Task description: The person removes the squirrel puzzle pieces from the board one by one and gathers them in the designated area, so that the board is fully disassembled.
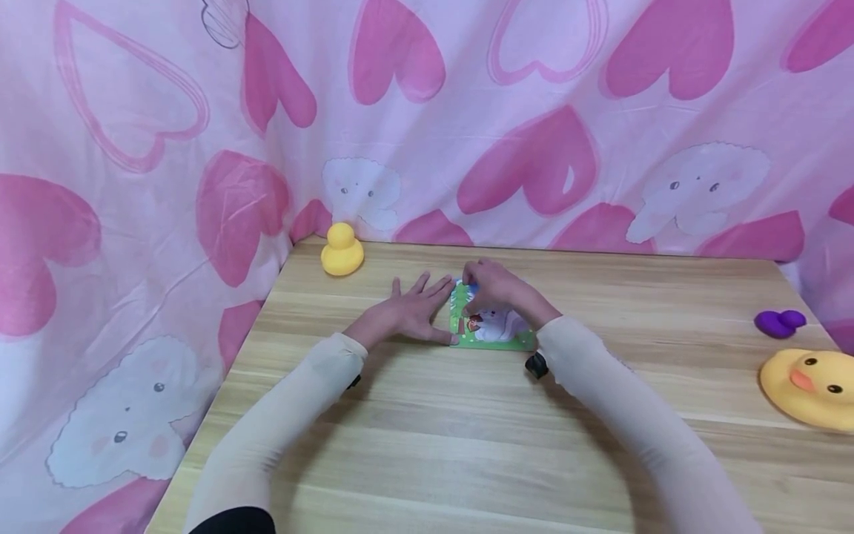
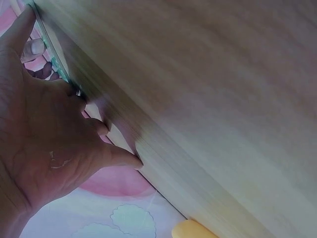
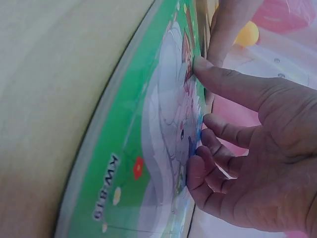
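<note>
A flat jigsaw puzzle board (image 1: 499,328) lies on the table, with a green border and a pale animal picture. Thin cut lines and the print "KW-819" show on the puzzle (image 3: 119,163) in the right wrist view. My left hand (image 1: 416,311) spreads its fingers at the board's left side, the thumb and fingertips touching its edge. Over the upper part of the board is my right hand (image 1: 497,287). Its fingers (image 3: 195,171) are bent, with their tips on the picture, and the thumb presses apart from them; I see nothing between them.
A yellow toy duck (image 1: 342,252) stands at the table's back left corner. On the right are a small purple toy duck (image 1: 777,323) and a larger yellow duck (image 1: 810,389). A pink heart-print curtain (image 1: 427,141) hangs behind the wooden table (image 1: 434,445).
</note>
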Motion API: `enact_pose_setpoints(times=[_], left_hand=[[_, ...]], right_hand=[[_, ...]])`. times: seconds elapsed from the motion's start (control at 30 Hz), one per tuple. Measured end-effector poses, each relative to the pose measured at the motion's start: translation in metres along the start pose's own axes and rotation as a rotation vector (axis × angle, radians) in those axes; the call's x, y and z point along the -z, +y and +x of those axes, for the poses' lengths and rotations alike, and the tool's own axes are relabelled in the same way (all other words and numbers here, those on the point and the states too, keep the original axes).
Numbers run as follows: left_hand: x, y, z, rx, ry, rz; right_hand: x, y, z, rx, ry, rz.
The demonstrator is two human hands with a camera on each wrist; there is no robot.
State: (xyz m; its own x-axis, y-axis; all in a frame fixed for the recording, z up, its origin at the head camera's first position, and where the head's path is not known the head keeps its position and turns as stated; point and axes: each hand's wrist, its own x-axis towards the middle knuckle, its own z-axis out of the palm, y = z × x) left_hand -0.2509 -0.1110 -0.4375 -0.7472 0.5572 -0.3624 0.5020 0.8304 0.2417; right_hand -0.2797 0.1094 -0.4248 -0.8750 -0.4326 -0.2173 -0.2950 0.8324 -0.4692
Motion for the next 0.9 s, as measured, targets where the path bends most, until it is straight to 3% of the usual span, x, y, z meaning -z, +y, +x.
enact_pose_setpoints(times=[0.43, 0.9], left_hand=[[-0.001, -0.001, 0.001, 0.011, -0.013, -0.013], [-0.003, -0.002, 0.001, 0.002, -0.002, -0.030]], right_hand=[[-0.006, 0.013, 0.002, 0.062, 0.032, 0.121], [-0.009, 0.023, -0.001, 0.144, 0.074, 0.091]])
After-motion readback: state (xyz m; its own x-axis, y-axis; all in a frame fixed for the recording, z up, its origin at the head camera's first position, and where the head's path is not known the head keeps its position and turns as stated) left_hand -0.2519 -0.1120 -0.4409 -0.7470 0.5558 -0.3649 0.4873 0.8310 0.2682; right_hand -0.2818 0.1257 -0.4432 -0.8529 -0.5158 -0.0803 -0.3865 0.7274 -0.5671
